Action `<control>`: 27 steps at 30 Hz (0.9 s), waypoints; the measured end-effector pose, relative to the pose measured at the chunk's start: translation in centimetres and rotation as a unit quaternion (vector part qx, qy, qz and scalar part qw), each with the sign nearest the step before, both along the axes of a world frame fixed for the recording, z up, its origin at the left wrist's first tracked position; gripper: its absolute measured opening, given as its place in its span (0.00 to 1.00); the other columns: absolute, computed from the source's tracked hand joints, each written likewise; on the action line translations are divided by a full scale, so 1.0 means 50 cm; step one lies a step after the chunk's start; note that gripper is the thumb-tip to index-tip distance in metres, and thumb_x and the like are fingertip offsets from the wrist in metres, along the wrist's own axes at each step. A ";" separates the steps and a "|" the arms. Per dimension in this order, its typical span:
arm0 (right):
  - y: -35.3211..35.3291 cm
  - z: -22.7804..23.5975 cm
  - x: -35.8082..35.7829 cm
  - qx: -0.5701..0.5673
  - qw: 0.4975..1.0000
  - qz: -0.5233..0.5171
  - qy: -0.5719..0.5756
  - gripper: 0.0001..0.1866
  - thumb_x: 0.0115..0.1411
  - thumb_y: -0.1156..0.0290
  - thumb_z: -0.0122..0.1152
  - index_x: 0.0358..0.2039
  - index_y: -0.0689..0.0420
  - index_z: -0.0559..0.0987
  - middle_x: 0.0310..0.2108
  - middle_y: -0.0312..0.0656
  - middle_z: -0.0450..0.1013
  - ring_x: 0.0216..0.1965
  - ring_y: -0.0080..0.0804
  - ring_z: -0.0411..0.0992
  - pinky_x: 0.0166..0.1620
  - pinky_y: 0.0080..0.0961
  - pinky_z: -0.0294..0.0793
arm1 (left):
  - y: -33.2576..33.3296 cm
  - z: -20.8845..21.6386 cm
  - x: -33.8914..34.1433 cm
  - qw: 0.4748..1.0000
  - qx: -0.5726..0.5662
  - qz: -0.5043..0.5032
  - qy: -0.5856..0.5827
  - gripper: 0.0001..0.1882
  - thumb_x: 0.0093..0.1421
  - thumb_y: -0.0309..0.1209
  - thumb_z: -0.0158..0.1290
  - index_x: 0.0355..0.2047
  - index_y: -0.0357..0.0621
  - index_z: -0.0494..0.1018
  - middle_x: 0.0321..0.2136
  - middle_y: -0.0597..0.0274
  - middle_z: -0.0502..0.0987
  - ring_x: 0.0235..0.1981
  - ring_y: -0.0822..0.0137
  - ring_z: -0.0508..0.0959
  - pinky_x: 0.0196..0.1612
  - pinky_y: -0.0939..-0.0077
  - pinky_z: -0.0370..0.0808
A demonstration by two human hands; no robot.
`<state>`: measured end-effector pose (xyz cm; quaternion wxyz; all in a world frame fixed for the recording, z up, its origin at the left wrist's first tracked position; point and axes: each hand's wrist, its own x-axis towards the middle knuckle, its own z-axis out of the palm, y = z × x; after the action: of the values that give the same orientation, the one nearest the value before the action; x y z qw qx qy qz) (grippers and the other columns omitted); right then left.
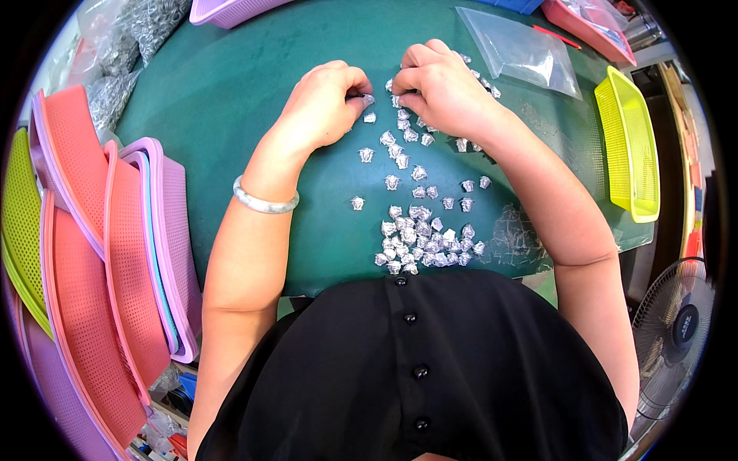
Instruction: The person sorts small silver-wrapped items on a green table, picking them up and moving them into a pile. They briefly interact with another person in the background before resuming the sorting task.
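Many small silver metal pieces (418, 211), faceted and shaped somewhat like little animal heads, lie on a green table. At the far middle, my left hand (327, 100) is closed in a pinch, with one silver piece (368, 100) showing at its fingertips. Just below those fingertips sits another loose piece (370, 117). My right hand (446, 84) is a short way to the right, thumb and forefinger curled together over a silver piece (396, 101). Its palm and fingers hide part of the pieces around it. The densest heap (430, 244) lies at the near edge, by my black shirt.
Stacked pink, purple and green plastic baskets (81, 200) stand at the left. A clear plastic bag (523, 54) and a red pen (557, 36) lie at the far right, with a yellow basket (629, 146) on the right edge. A fan (676, 330) stands at the lower right.
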<state>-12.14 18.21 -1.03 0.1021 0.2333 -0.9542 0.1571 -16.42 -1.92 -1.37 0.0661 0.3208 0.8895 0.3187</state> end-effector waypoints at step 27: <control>0.075 0.017 0.057 0.000 1.000 0.017 0.012 0.07 0.48 0.75 0.61 0.30 0.53 0.81 0.36 0.38 0.70 0.43 0.38 0.66 0.47 0.33 0.67 | 0.041 0.016 0.047 0.977 0.023 -0.146 0.154 0.18 0.50 0.16 0.47 0.40 0.43 0.76 0.40 0.59 0.74 0.44 0.56 0.71 0.51 0.64 0.65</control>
<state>-9.30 21.96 -0.19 0.1106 0.2508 -0.9489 0.1563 -14.06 0.12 -0.57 -0.0327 0.4941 0.8248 0.2728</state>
